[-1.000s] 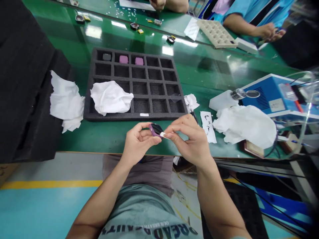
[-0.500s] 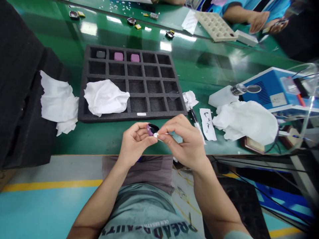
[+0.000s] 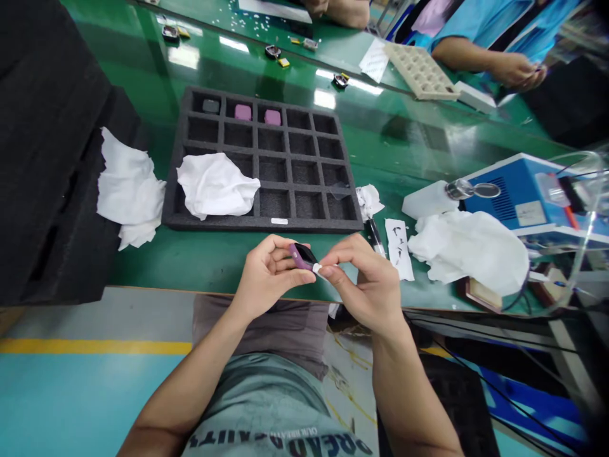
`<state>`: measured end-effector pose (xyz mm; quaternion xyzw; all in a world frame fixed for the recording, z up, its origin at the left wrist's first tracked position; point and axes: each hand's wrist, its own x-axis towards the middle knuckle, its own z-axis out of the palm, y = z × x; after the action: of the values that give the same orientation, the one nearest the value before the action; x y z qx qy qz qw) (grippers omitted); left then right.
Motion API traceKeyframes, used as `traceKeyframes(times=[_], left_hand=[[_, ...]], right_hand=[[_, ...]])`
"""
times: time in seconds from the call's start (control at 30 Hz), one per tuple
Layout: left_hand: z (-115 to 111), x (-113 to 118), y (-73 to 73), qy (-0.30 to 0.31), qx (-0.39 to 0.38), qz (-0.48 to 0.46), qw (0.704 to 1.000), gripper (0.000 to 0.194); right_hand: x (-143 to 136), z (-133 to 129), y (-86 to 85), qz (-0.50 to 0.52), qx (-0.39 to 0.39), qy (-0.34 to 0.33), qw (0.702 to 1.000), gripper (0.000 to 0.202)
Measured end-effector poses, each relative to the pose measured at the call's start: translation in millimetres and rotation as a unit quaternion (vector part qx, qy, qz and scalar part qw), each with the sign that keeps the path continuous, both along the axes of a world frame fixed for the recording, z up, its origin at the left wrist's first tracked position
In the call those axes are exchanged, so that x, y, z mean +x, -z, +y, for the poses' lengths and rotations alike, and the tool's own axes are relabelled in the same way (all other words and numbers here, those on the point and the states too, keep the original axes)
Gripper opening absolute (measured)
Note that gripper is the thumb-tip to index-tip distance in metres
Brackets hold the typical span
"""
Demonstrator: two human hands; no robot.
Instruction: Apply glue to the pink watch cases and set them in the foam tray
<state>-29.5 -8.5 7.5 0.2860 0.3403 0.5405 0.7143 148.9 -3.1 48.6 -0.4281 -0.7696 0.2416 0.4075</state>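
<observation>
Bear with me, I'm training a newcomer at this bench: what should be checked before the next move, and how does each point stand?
1. Purple watch held by the left hand: ok, gripped between thumb and fingers.
2. White swab held by the right hand: ok, pinched at the fingertips.
3. Swab tip touching the watch: cannot tell; it sits right at the edge.
4. Watch screen free of marks: cannot tell, too small.
5. All tray slots uncovered: not ok; a white cloth lies over the lower-left ones.
6. Paper strip apart from the right hand: ok.
</observation>
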Motion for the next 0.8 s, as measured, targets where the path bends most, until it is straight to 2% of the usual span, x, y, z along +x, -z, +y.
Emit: traceKeyframes(times=[0.23,0.37,0.5,0.63,0.73,0.8], left_hand=[[1,2,-1.8,-0.003,-0.019,0.023,1.000,0.059],[-1,4,-1.0,0.012,-0.031,0.028,0.999,0.058],[-5,7,1.6,0.028,-0.027,0.044,0.998,0.056],[-8,8,3.5,0.018,0.003,0.083,0.996,0.054],[-8,8,3.9,0.005,0.011,0.110,0.994,0.056],[-8,8,4.4,0.003,0.014,0.119,0.993,0.056]], right_hand=[[-11,-3,-6.5,-0.007,0.019,0.009,1.000,0.012],[-12,-2,-11.0,-0.027,-0.012,0.000,1.000,0.011],[-14,8,-6.2,-0.075,-0.032,0.003,0.997,0.008],[-13,21,-0.6,-0.087,-0.023,0.073,0.993,0.009],[-7,16,-3.9,-0.037,-0.075,0.121,0.989,0.008],[-4,5,-7.7,-0.009,-0.121,0.129,0.984,0.008]])
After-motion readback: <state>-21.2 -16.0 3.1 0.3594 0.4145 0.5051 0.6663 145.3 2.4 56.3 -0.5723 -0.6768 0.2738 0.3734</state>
